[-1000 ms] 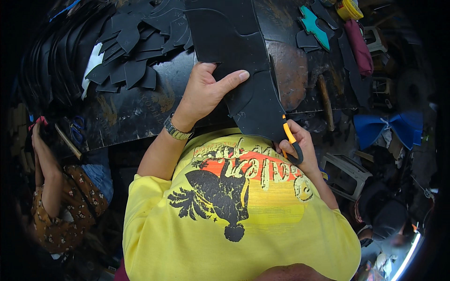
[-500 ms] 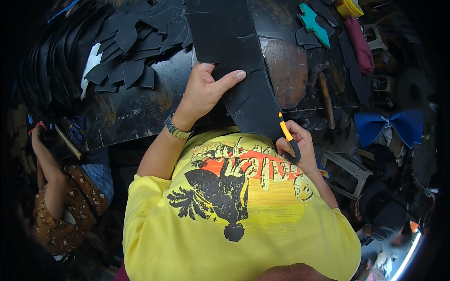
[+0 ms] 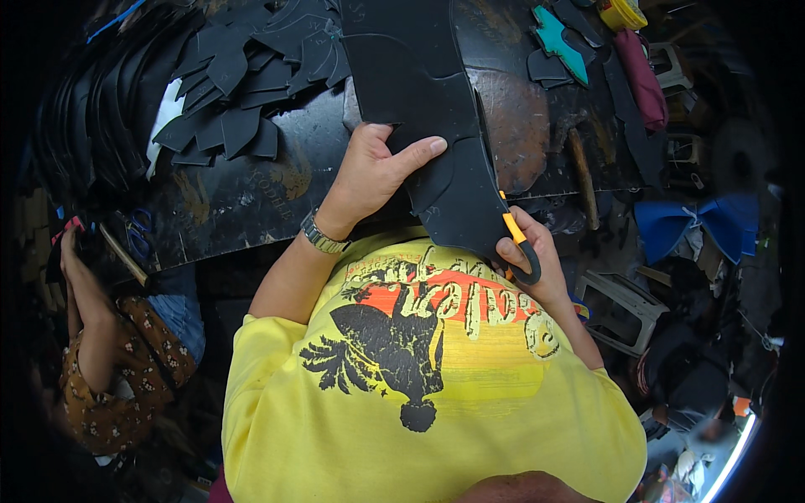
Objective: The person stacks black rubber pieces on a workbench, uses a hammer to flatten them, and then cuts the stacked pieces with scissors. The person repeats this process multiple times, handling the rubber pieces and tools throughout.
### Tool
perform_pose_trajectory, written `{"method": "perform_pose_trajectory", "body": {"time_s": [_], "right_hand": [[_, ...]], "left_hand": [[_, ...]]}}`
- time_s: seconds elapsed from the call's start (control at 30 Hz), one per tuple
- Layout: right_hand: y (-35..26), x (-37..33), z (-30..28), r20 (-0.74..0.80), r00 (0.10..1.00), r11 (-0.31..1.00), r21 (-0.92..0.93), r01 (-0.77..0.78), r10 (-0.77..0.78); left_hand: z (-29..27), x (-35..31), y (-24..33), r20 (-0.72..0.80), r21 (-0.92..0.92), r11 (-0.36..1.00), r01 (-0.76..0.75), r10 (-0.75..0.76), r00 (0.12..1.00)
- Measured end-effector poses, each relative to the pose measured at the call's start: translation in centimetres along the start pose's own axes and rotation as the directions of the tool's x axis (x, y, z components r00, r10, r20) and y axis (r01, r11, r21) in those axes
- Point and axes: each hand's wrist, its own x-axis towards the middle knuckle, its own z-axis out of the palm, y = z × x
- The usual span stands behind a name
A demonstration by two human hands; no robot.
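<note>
A long strip of smooth black sheet material (image 3: 419,92), perhaps leather, hangs over the table's near edge toward my body. Faint outlines are drawn on it. My left hand (image 3: 381,168) grips its left edge, thumb on top and the other fingers hidden beneath. At the strip's lower right edge, my right hand (image 3: 537,247) is wrapped around scissors (image 3: 521,239) with orange-and-black handles. The blades are mostly hidden by the sheet, so how far apart they stand cannot be seen.
A dark worktable (image 3: 243,201) carries a heap of cut black pieces (image 3: 222,109) and a row of curved black strips (image 3: 92,109). At the right lie a teal template (image 3: 560,46) and a wooden stick (image 3: 583,176). Another person's arm (image 3: 96,314) shows at the left; a stool (image 3: 620,310) stands right.
The black sheet and my left hand have shifted slightly toward me and to the right. My right hand with the scissors has moved a little to the right.
</note>
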Motion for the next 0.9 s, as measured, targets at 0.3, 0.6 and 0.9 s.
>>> {"method": "perform_pose_trajectory", "body": {"time_s": [0.3, 0.6, 0.9], "right_hand": [[0.3, 0.3, -0.6, -0.005, 0.999, 0.997, -0.060, -0.046, 0.046], [0.2, 1.5, 0.4, 0.007, 0.998, 0.997, -0.033, 0.066, -0.065], [1.2, 1.8, 0.1, 0.022, 0.994, 0.994, 0.048, 0.103, -0.104]], "left_hand": [[-0.5, -0.1, -0.5, 0.033, -0.153, 0.967, 0.202, -0.199, 0.979], [0.3, -0.4, -0.8, 0.111, -0.412, 0.870, 0.270, -0.246, 0.963], [0.5, -0.6, -0.7, 0.105, -0.390, 0.881, 0.268, -0.247, 0.963]]}}
